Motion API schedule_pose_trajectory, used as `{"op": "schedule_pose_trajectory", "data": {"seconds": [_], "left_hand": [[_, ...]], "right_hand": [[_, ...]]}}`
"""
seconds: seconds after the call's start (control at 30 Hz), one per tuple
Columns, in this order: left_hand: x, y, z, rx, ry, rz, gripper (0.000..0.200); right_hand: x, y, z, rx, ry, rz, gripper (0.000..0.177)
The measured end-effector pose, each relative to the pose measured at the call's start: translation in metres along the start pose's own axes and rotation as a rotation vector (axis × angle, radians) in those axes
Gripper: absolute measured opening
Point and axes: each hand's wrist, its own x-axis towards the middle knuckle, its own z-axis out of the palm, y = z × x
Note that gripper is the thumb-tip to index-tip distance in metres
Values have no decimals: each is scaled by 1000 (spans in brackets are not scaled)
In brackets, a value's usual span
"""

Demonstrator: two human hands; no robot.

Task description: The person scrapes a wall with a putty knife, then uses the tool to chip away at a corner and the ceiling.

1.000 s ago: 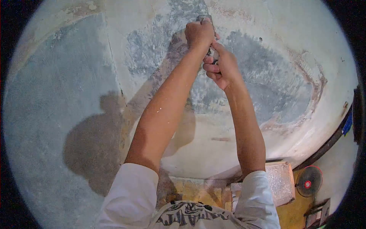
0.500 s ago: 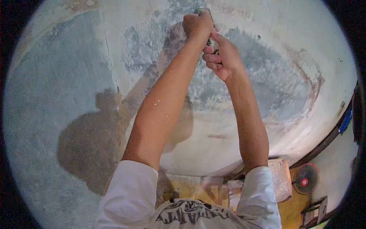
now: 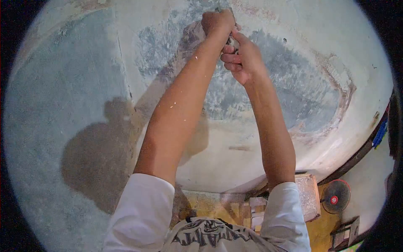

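Observation:
High on the wall (image 3: 226,96), my left hand (image 3: 218,24) is wrapped round the upper part of a narrow tool with a pale, dark-spotted handle (image 3: 230,44). Just below it, my right hand (image 3: 245,56) grips the lower part, its fingers curled round and the thumb pointing up. The tool's working end is mostly hidden by my left hand, so I cannot tell its kind. Around both hands the wall shows rough grey-blue patches among whitish paint. Small pale flecks lie on my left forearm (image 3: 174,109).
A crack (image 3: 121,63) runs down the wall on the left, beside a large grey-blue area with my shadow on it. At the lower right are a fan (image 3: 335,198) with a red rim, a speckled box-like thing (image 3: 307,197) and a dark stool-like frame (image 3: 345,235).
My right hand has shifted slightly up and left, with the tool still in both hands. More pale flecks show on my left forearm.

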Motion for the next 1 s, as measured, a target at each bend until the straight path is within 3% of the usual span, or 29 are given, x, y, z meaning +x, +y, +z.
{"op": "schedule_pose_trajectory", "data": {"seconds": [0.13, 0.23, 0.33, 0.43, 0.53, 0.63, 0.73, 0.83, 1.0], "left_hand": [[13, 6, 3, -94, -43, -7, 37], [-8, 18, -8, 23, -21, -17, 36], [4, -6, -1, 4, 4, 49, 36], [22, -1, 14, 231, 325, 139, 38], [10, 10, -4, -3, -78, 23, 37], [9, -3, 4, -40, 46, 15, 37], [6, 13, -1, 58, 45, 73, 37], [3, 26, -6, -91, -7, 73, 38], [4, 3, 0, 78, 210, 196, 39]], "right_hand": [[9, -6, -4, 0, -57, 1, 23], [4, 1, 2, -22, -13, -27, 23], [-1, 0, -4, -31, -45, -17, 24], [13, -10, -2, -71, -66, 2, 23], [9, -6, 1, -52, -3, 0, 22], [3, -8, -7, -35, -61, 9, 21], [16, -18, 1, -61, -99, 16, 12], [17, -17, 9, -55, -43, -16, 9], [6, -5, 6, -26, -28, -2, 12]]}}
